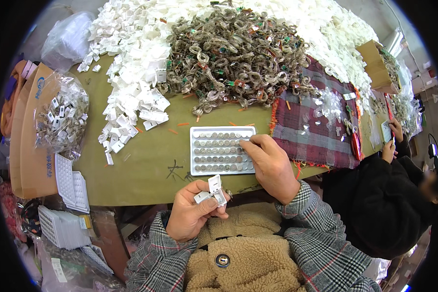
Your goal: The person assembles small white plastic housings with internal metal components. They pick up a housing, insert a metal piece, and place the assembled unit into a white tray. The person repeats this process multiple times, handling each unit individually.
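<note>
My left hand [192, 211] is closed around small white plastic battery cases [215, 184], held above my lap in front of the table edge. At least one case has its lid open. Beyond it, a white tray [192, 151] lies on the table, with rows of silver coin cells [221, 151] in its pockets. My right hand [272, 165] reaches over the tray's right side, thumb and fingers pinched together at the upper rows. Whatever is between those fingertips is hidden.
White plastic cases [141, 102] are heaped at the left and back, around a pile of coiled clear-wire light strings [233, 58]. A checked cloth [301, 121] lies right. Left are a cardboard box [31, 126] and stacked white trays [58, 228]. Another person [379, 204] works at right.
</note>
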Available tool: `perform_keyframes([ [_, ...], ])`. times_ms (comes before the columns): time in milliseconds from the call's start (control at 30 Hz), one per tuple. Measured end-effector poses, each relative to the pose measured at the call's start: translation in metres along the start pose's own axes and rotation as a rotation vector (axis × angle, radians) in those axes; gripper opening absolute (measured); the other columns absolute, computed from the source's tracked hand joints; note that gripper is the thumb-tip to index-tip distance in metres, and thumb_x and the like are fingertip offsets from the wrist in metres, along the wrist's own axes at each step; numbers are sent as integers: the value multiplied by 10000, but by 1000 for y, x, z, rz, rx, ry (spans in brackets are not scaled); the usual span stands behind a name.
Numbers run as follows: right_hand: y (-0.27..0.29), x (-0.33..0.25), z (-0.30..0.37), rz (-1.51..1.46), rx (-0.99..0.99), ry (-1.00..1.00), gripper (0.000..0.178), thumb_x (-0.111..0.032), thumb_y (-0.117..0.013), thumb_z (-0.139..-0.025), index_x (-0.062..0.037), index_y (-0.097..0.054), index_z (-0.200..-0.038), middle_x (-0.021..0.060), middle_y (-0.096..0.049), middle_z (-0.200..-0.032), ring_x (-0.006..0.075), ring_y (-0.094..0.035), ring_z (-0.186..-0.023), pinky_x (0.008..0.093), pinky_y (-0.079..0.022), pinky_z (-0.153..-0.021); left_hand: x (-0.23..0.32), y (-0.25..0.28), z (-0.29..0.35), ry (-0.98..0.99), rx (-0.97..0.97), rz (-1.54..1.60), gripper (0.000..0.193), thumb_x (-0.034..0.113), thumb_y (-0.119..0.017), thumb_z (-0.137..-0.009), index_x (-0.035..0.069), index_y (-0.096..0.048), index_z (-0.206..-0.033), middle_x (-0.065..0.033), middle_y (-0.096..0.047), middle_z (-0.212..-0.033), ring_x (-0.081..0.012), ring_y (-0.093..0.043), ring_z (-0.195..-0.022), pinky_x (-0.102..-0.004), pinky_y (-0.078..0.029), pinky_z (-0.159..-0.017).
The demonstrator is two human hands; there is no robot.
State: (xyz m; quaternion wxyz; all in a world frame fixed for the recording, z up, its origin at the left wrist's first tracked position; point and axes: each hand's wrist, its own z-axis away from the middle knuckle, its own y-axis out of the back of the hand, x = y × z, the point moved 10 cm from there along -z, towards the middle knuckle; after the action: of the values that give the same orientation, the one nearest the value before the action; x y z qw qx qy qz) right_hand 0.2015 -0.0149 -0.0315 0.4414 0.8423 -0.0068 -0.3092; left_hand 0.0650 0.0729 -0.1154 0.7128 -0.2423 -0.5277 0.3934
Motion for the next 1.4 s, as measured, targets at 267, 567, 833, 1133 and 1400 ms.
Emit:
perform_keyframes([
  [267, 3, -8, 1, 50, -49, -1, 221, 74, -653, -811, 32, -647, -1028, 144, -600, -946, 327, -639, -808, 362, -540, -705, 0, 0, 0, -33, -17, 62, 224, 25, -585, -978, -35, -577, -1193, -201, -667, -1114, -202, -690, -915, -389, -628, -840],
  [567, 5, -71, 26, -350, -28, 40, 275, 57, -709, -762, 26, -661, -1030, 136, -597, -992, 265, -665, -786, 333, -561, -664, -8, 0, 10, -60, 9, 89, 276, 50, -586, -981, -29, -583, -1246, -135, -668, -1050, -192, -675, -913, -354, -638, -822],
  [833, 2, -78, 28, -559, -97, -35, 359, 107, -694, -775, 35, -659, -1125, 147, -581, -1026, 250, -656, -818, 301, -556, -693, -10, -1, 20, -83, 11, 126, 263, 59, -570, -992, -44, -583, -1234, -130, -673, -1027, -179, -682, -895, -337, -639, -812],
  [1133, 11, -114, 32, -148, 143, 489, 412, -31, -722, -675, 47, -675, -1077, 141, -706, -950, 247, -674, -816, 336, -521, -662, 0, 3, 21, -92, 170, -24, 208, 28, -588, -978, -65, -609, -1162, -152, -685, -1022, -198, -692, -856, -345, -638, -786],
  [1400, 33, 8, 1, -122, 271, -170, 250, 86, -633, -837, 25, -648, -1079, 163, -659, -913, 304, -652, -800, 360, -520, -709, 19, 7, 9, -96, 223, -187, 207, 18, -668, -846, -69, -637, -1032, -163, -664, -905, -183, -645, -717, -343, -619, -592],
])
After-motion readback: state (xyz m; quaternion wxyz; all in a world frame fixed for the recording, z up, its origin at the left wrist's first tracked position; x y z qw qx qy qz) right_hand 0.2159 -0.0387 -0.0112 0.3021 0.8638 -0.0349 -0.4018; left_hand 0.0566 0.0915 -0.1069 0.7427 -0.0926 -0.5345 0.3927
